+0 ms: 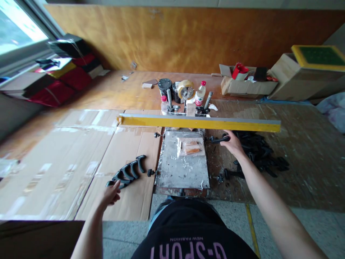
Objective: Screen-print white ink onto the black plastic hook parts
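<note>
My left hand (111, 193) is at the near end of a row of curved black parts (129, 171) lying on cardboard; its fingers are curled, and it touches or is very near the last part. My right hand (232, 142) holds one black curved part (219, 139) between thumb and fingers, just right of the metal plate. On the metal plate (178, 172) lies a small clear-wrapped block (191, 146) with orange-brown pieces. A long yellow bar (199, 123) spans the fixture behind the plate. A pile of black parts (256, 151) lies right of my right hand.
Behind the bar stand a capped bottle (200, 94), a tape roll (185, 90) and a black jar (165, 86). Cardboard boxes (249, 86) are at the back right, with stacked red and black items (72, 77) at the back left. Black knobs (151, 173) flank the plate.
</note>
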Tool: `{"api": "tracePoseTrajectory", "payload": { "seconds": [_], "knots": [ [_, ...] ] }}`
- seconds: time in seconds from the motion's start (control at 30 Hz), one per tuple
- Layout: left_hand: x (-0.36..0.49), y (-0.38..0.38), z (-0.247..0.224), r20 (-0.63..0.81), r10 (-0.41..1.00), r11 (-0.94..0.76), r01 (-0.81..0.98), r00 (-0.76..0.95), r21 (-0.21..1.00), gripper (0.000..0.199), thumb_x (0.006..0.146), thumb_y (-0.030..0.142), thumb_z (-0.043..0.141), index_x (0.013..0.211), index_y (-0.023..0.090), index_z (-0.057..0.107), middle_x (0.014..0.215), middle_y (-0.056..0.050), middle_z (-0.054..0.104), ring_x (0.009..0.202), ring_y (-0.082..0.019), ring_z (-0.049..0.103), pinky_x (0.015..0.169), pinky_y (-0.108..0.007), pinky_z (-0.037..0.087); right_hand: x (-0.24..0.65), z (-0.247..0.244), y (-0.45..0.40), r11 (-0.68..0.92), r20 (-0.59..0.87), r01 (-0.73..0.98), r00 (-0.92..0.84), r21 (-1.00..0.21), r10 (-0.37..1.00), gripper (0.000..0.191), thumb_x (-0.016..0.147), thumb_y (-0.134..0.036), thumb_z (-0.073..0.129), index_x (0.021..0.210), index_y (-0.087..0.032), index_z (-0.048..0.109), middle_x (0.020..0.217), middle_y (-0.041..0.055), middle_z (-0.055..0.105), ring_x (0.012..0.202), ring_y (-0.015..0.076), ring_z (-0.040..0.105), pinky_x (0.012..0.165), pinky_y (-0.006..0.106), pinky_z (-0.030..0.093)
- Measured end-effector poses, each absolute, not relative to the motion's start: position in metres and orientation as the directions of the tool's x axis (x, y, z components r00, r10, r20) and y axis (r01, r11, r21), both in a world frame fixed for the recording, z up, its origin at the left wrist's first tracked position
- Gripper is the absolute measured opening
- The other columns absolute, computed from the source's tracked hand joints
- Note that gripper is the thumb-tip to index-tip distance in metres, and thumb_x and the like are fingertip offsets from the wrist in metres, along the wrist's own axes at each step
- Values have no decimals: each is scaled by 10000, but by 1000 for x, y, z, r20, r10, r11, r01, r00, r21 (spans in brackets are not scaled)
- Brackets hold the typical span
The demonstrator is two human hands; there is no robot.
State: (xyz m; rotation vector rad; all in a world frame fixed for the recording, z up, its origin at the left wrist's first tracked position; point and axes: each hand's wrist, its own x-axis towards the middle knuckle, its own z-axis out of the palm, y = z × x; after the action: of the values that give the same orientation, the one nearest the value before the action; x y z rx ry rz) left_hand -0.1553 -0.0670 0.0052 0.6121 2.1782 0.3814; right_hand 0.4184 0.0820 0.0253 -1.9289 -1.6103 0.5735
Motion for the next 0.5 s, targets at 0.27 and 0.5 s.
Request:
{"api": "tracePoseTrajectory", "payload": {
  "seconds": [0.27, 0.5],
  "knots": [
    [-31, 54, 121, -27, 977, 59, 151, -210, 987, 565, 812, 646, 533, 1102, 166, 596, 632, -8, 643, 461, -104, 541, 480, -205, 458, 302, 12, 78, 500, 254, 698, -434, -513, 865, 261, 844, -109, 601, 1032, -223, 742, 978, 59, 671, 971, 202, 552, 910, 359, 449],
    [30, 68, 165, 81, 995, -82, -14, -55, 997, 637, 911, 656, 303, 956, 135, 668, 610, -44, 640, 468, -123, 540, 448, -223, 433, 293, 16, 56, 474, 257, 827, -408, -302, 876, 302, 894, -314, 600, 1185, -272, 672, 1149, 88, 618, 1081, 253, 518, 940, 405, 408]
  ]
}}
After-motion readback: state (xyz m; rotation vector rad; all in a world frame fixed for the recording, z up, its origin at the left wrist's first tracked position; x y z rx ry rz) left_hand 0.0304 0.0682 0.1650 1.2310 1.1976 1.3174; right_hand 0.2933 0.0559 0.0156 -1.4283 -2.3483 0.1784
